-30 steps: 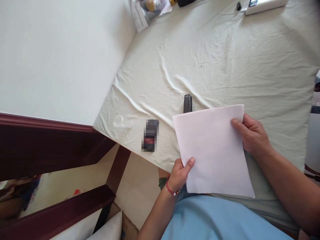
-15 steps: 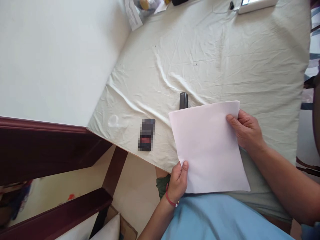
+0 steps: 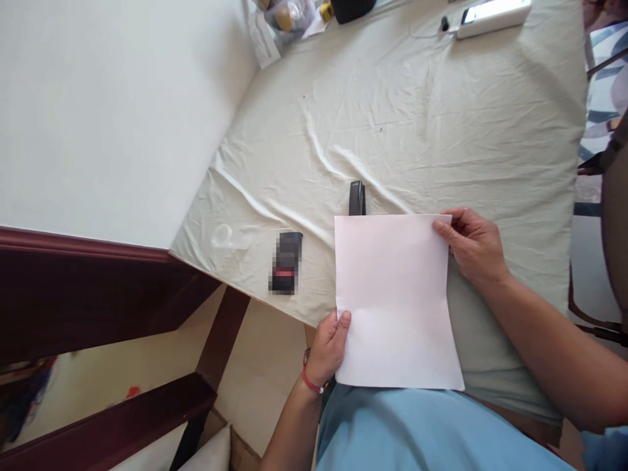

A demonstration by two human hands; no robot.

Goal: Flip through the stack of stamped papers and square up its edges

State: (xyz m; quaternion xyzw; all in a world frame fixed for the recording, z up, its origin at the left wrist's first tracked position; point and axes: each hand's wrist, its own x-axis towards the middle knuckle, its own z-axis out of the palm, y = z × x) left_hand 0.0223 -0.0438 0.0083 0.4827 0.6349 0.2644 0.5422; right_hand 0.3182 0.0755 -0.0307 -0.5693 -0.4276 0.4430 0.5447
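Blank white paper point(image 3: 392, 294) is held over the near edge of the table, slightly bowed; whether it is one sheet or more I cannot tell. My left hand point(image 3: 330, 347) is closed on its left edge, thumb on top. My right hand point(image 3: 473, 243) pinches the upper right corner between thumb and fingers. Just beyond the paper's top edge lies a black stapler point(image 3: 358, 197), its near part hidden under the paper. To the left, a dark box with a red band point(image 3: 285, 263) rests on the cloth, its surface blurred out.
A pale cloth point(image 3: 392, 157) with wrinkles covers the table. A clear ring, perhaps a tape roll point(image 3: 222, 236), lies near the left edge. At the back are a plastic container point(image 3: 290, 16), a black object point(image 3: 352, 9) and a white device with a cable point(image 3: 494, 17). A chair point(image 3: 615, 222) stands right.
The paper has shifted left and turned so that its top edge is nearly level. Both hands moved left with it, keeping their hold.
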